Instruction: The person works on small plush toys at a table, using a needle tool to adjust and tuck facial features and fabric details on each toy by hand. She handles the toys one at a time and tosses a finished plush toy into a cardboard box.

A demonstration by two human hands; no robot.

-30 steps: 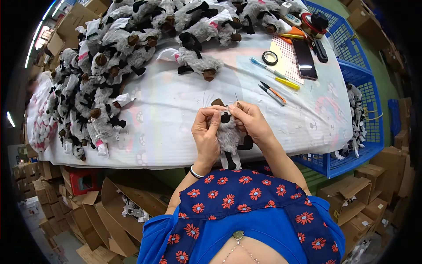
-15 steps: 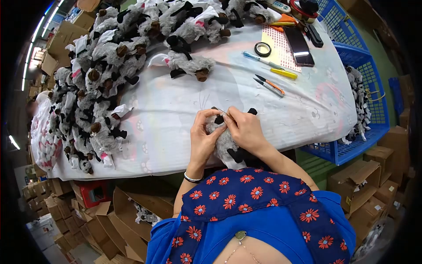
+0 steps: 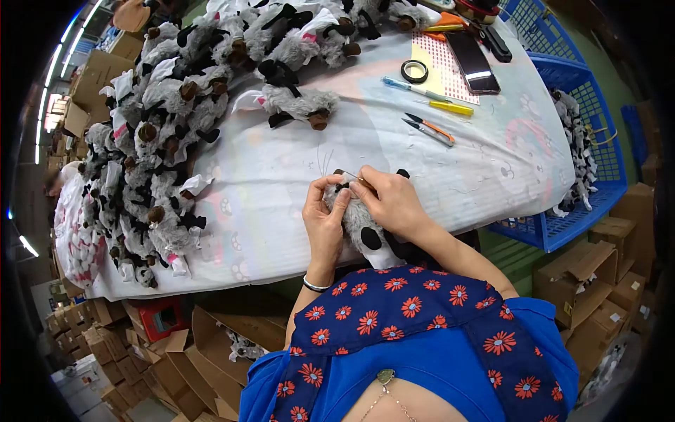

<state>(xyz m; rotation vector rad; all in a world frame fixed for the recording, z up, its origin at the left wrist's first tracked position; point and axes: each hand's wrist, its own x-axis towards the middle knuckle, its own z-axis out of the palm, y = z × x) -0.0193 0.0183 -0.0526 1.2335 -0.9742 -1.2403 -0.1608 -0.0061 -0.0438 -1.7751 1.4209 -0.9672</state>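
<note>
The left hand (image 3: 325,224) is clamped on a fluffy grey plush toy (image 3: 356,221) with black limbs, at the near edge of the white-clothed bench (image 3: 264,193); the right hand (image 3: 395,204) touches it, gripping what I can't tell. Beyond lie orange-handled metal snips (image 3: 437,132).

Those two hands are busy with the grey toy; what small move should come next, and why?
Perhaps the right hand should draw the thin, needle-like tool gently onward: it seems pinched at the end of the grey toy, which the left hand grips.

Toy workshop: heaped plush toys (image 3: 165,98), stacked cartons (image 3: 111,349).
</note>
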